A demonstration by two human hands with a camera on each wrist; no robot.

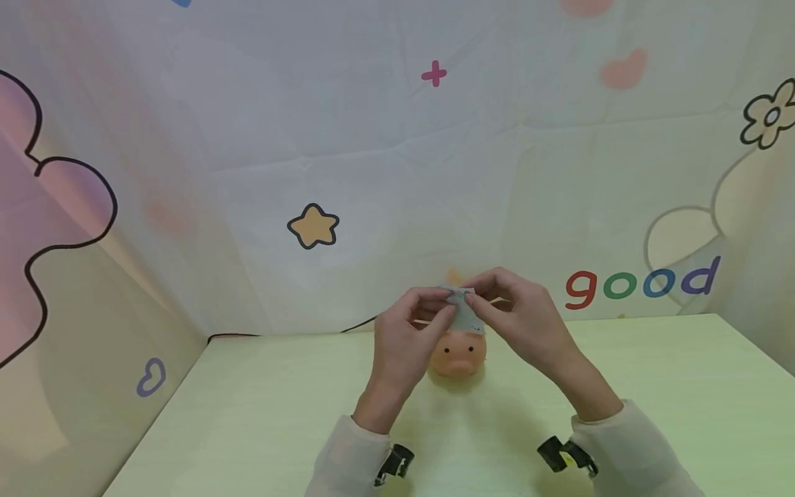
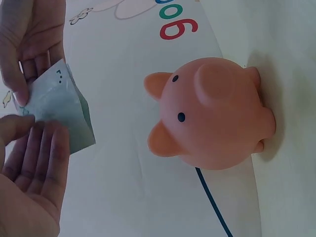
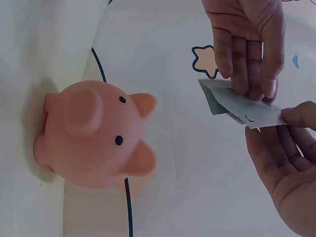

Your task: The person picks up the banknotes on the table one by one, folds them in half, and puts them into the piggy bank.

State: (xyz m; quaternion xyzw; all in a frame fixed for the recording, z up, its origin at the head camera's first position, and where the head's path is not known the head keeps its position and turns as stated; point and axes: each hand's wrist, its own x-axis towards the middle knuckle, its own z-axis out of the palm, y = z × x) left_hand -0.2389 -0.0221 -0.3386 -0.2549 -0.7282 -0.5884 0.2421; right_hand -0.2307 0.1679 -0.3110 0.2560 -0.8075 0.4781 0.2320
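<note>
In the head view my left hand (image 1: 402,339) and right hand (image 1: 534,321) come together in the middle, above the table. Between them is a folded, pale green banknote (image 1: 467,319), pinched between thumb and fingers of each hand. Its folded layers spread apart a little in the left wrist view, where the banknote (image 2: 59,106) shows small dark marks near a corner. Just below and behind it stands a pink piggy bank (image 1: 458,362) with two black eyes and a round snout. The piggy bank (image 3: 94,133) is upright on its feet, untouched by either hand.
The pale table top (image 1: 273,393) spreads out around the piggy bank. Behind it hangs a white backdrop cloth (image 1: 385,207) printed with a star, hearts, a flower and the word "good". A dark line (image 2: 212,202) runs behind the piggy bank.
</note>
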